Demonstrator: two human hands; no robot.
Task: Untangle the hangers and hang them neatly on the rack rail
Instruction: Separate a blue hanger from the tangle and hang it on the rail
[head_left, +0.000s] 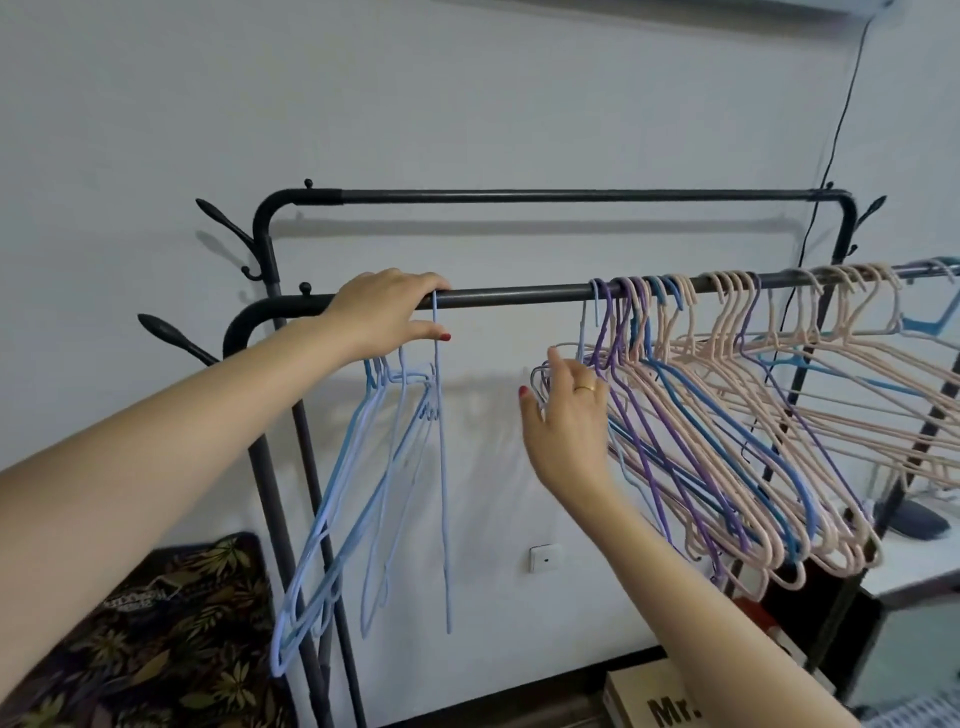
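A black rack has a near rail (519, 295) and a higher far rail (571, 196). My left hand (387, 312) rests on the near rail, gripping a bunch of light blue hangers (363, 483) that dangle below it; one thin blue hanger (441, 467) hangs edge-on by my fingers. Right of a bare stretch of rail, a dense row of purple, blue and pink hangers (727, 452) hangs slanted and overlapping. My right hand (566, 415) reaches to the row's left end, fingers closed around the hooks of a few pale hangers (540, 376) below the rail.
A leaf-patterned cushion or fabric (145, 639) lies at the lower left. A cardboard box (654, 696) stands on the floor below the rack. A white wall socket (546, 557) is behind. A black cable (831, 156) runs down the wall at right.
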